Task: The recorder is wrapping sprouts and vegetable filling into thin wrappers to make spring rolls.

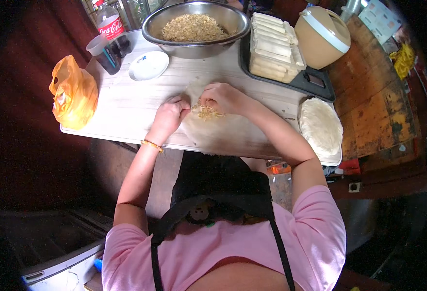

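A thin round pastry wrapper [198, 132] lies flat on the table, close to its front edge. On its middle sits a small heap of bean sprout filling [209, 112]. My right hand [224, 97] reaches over from the right, its curled fingertips down in the filling and partly hidden. At the heap's left end is my left hand [170, 113], with thumb and fingers bent together; whether they pinch the wrapper cannot be made out. A stack of round wrappers [320, 127] rests at the table's right corner.
At the back stand a steel bowl [197, 49] of sprouts and a plastic tub [273, 69] of rolled wrappers on a dark tray [248, 67]. A white plate [149, 66], a cup [106, 58], a Coca-Cola bottle [111, 27] and an orange bag [75, 94] occupy the left. A beige cooler [320, 40] stands right.
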{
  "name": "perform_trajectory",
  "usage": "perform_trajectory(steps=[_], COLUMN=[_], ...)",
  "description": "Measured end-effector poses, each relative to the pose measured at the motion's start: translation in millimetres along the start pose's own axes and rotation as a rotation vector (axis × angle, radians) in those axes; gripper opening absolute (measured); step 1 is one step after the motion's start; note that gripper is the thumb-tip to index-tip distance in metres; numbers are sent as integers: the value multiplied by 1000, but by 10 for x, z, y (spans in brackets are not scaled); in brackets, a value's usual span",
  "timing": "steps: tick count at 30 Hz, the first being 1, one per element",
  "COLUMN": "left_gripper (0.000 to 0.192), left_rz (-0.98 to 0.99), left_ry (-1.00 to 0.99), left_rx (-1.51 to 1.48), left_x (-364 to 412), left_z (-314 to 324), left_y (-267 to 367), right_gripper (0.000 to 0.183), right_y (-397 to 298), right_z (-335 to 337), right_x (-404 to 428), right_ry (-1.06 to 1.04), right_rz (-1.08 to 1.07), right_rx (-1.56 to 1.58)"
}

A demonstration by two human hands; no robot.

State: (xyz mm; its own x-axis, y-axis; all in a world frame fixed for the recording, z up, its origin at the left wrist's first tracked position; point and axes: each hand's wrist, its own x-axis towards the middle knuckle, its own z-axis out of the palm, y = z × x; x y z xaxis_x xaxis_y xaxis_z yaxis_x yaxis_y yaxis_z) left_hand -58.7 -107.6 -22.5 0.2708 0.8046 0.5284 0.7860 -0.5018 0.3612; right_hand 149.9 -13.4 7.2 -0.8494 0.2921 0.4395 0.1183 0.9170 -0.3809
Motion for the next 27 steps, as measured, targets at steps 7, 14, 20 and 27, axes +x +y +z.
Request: perform_trajectory(steps=[7,14,20,27], left_gripper=[7,14,70,82], left_rz=[-8,-34,-93,3], left_ry=[29,-8,-104,-115], left_rx=[-21,-191,-235,-186], left_x=[39,250,199,211], left_z=[-55,-56,93,182], left_y=[50,265,254,159], right_gripper=[10,11,11,21], right_y=[-47,-30,264,1040], right_z=[-339,-721,-1350,-980], right_x=[79,285,1006,1113], right_ry=[-70,59,422,240], right_rz=[166,333,211,220], right_rx=[136,400,387,-470])
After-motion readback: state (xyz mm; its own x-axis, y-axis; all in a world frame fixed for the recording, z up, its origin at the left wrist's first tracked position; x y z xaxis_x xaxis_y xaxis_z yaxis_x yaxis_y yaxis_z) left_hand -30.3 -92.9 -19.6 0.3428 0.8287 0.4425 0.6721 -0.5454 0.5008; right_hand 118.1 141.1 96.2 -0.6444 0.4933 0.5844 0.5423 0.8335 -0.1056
